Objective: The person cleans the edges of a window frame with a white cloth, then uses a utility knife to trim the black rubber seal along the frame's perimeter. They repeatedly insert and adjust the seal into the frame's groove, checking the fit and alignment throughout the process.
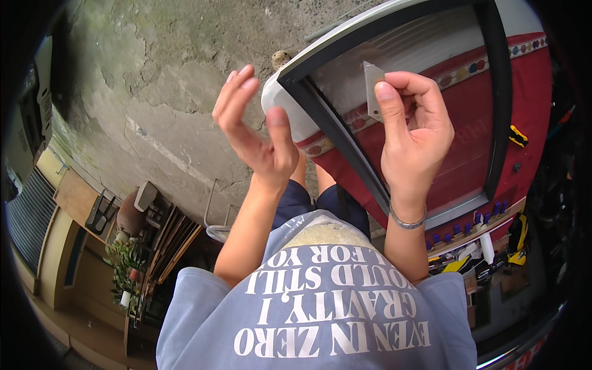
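Observation:
My right hand [414,129] pinches a flat grey knife blade [373,91] between thumb and forefinger. The blade is held up, its pointed end away from me and a small hole near its lower end. My left hand [256,126] is raised at the same height, empty, with its fingers apart. Below both hands, a black-framed glass pane [345,71] lies on a table covered with a red and white cloth [531,80]. A yellow and black utility knife [518,136] rests on the cloth, right of the frame.
Along the table's near right edge runs a wooden rack with several blue-handled tools [467,228]. Yellow and black tools [457,264] are crowded beneath it. Cracked concrete floor [166,86] extends on the left. Wooden boards [169,246] and a potted plant [123,268] stand at the lower left.

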The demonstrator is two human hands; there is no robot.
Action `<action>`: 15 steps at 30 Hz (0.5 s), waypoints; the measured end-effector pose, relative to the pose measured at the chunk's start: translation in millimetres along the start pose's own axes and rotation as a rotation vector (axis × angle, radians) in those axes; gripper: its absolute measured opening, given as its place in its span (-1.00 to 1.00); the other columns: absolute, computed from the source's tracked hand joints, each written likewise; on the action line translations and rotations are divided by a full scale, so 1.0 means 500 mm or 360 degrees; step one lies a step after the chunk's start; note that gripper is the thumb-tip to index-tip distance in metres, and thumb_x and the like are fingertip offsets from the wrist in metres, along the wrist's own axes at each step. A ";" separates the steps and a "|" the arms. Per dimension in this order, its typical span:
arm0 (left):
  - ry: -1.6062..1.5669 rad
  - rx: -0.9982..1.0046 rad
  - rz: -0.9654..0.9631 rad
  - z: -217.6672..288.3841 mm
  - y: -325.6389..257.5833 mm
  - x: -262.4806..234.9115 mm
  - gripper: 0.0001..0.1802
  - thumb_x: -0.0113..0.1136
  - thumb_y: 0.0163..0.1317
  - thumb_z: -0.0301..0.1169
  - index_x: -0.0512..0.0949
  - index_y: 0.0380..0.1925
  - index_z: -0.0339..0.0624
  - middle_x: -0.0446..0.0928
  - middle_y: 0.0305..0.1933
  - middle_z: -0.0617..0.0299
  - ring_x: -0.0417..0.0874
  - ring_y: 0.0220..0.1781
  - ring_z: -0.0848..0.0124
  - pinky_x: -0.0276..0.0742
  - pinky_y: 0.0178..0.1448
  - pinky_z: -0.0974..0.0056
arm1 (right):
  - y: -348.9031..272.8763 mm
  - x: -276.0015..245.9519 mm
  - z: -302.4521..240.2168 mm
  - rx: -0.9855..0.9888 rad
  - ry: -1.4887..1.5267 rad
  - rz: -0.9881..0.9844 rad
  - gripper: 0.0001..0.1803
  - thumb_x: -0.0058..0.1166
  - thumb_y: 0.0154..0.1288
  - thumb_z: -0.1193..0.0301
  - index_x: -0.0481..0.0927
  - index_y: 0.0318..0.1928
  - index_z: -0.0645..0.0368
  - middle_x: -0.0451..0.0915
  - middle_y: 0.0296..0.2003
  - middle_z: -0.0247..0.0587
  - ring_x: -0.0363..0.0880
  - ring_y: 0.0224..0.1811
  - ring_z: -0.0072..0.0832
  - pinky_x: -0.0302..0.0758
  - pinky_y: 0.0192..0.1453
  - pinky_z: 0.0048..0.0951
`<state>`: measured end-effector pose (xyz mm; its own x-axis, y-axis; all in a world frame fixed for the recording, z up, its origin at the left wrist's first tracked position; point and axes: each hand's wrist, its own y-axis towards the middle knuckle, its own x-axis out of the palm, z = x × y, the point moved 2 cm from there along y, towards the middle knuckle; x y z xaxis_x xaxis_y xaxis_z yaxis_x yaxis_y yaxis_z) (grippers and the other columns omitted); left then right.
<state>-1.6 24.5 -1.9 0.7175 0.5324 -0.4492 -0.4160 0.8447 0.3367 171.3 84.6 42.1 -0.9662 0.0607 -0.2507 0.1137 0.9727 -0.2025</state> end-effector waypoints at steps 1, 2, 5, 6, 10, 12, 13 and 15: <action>0.0265 0.0186 -0.0290 0.022 0.019 -0.022 -0.55 0.13 0.46 -0.16 0.53 0.16 -0.26 0.45 0.38 -0.12 0.37 0.46 0.07 0.08 0.59 -0.03 | 0.004 -0.008 0.005 0.0031 0.0023 0.0027 -0.86 0.34 0.37 0.47 0.67 -0.17 0.26 0.62 -0.36 -0.41 0.38 -0.41 -0.71 0.37 -0.31 -0.62; 0.0470 0.0287 -0.0477 0.046 0.031 -0.024 -0.52 0.15 0.44 -0.12 0.55 0.18 -0.25 0.43 0.41 -0.13 0.34 0.49 0.06 0.04 0.60 -0.04 | 0.007 -0.016 0.011 0.0062 0.0046 0.0056 -0.86 0.34 0.38 0.47 0.67 -0.17 0.27 0.63 -0.36 -0.42 0.38 -0.40 -0.72 0.36 -0.31 -0.64; 0.0980 0.0408 -0.0971 0.089 0.044 -0.016 -0.20 0.32 0.27 0.05 0.46 0.36 -0.26 0.23 0.58 -0.18 0.11 0.66 0.01 -0.14 0.67 -0.09 | 0.012 -0.034 0.028 0.0085 0.0009 0.0014 -0.87 0.32 0.39 0.47 0.67 -0.16 0.27 0.62 -0.38 -0.43 0.40 -0.39 -0.74 0.38 -0.29 -0.65; 0.1043 0.0328 -0.1053 0.102 0.044 -0.004 -0.16 0.33 0.24 0.06 0.43 0.37 -0.29 0.20 0.59 -0.18 0.06 0.68 -0.01 -0.18 0.68 -0.10 | 0.011 -0.038 0.032 0.0098 0.0007 0.0009 -0.87 0.32 0.39 0.47 0.67 -0.15 0.27 0.62 -0.37 -0.43 0.40 -0.38 -0.74 0.39 -0.29 -0.65; 0.1171 0.0270 -0.1275 0.127 0.029 0.029 0.01 0.35 0.14 0.13 0.35 0.40 -0.42 0.01 0.67 -0.22 -0.13 0.73 -0.08 -0.36 0.70 -0.20 | 0.012 -0.051 0.043 0.0115 0.0018 0.0043 -0.87 0.32 0.40 0.48 0.67 -0.15 0.27 0.62 -0.36 -0.43 0.41 -0.37 -0.75 0.39 -0.29 -0.65; 0.1093 0.0306 -0.1276 0.132 0.021 0.030 0.00 0.36 0.13 0.14 0.38 0.37 -0.43 -0.02 0.67 -0.23 -0.13 0.73 -0.10 -0.37 0.69 -0.24 | 0.009 -0.056 0.044 0.0144 0.0036 0.0053 -0.87 0.32 0.40 0.48 0.67 -0.15 0.27 0.62 -0.36 -0.43 0.41 -0.36 -0.75 0.39 -0.29 -0.65; 0.1153 0.0248 -0.1313 0.126 0.013 0.030 -0.04 0.33 0.15 0.17 0.44 0.31 -0.43 -0.06 0.68 -0.27 -0.16 0.73 -0.11 -0.44 0.67 -0.28 | 0.009 -0.059 0.045 0.0138 0.0031 0.0053 -0.87 0.32 0.40 0.48 0.67 -0.15 0.27 0.62 -0.36 -0.43 0.41 -0.36 -0.75 0.39 -0.29 -0.65; 0.1269 0.0140 -0.1309 0.118 0.005 0.038 -0.08 0.30 0.18 0.19 0.47 0.26 -0.43 -0.06 0.67 -0.30 -0.19 0.73 -0.12 -0.49 0.66 -0.28 | 0.010 -0.065 0.048 0.0124 0.0024 0.0052 -0.87 0.32 0.40 0.48 0.67 -0.15 0.27 0.62 -0.35 -0.43 0.42 -0.36 -0.75 0.39 -0.29 -0.65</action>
<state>43.8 33.5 39.2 0.1827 -0.2689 -0.9457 0.0776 0.9628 -0.2588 208.8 81.8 26.3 -0.9650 0.0960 -0.2442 0.1622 0.9497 -0.2678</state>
